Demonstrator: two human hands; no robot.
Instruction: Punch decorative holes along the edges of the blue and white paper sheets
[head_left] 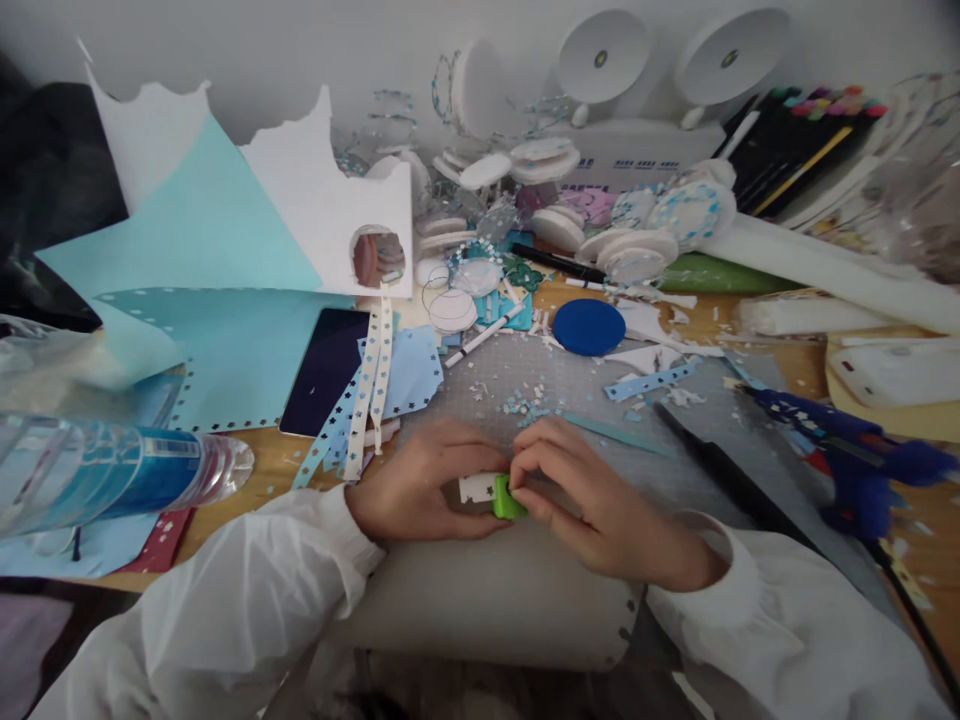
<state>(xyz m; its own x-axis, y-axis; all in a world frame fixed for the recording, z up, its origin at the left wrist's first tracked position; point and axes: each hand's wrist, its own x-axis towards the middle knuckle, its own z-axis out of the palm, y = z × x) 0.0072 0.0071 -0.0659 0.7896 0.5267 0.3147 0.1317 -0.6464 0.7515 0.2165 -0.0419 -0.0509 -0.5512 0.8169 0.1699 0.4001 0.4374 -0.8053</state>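
Note:
Near the front edge of the table, both hands meet around a small lime-green craft punch (pixel 508 498). My left hand (pixel 431 485) is curled with thumb and fingertips against the punch's near and far sides. A short white paper strip (pixel 478 488) with tiny dark star-shaped marks sticks out of the punch, inside the curve of that hand. Closed fingers of my right hand (pixel 574 495) press at the punch's right side; the thumb's exact contact is partly hidden. Below the hands lies a pale sheet (pixel 480 590) with star-shaped holes along its right edge.
Star-punched strips (pixel 371 385) and a dark phone (pixel 324 370) lie left, near a water bottle (pixel 142 470). Paper bits litter the grey cutting mat (pixel 525 370). Right are a black-handled tool (pixel 731 480) and a blue glue gun (pixel 855 445). A blue disc (pixel 589 327) sits behind.

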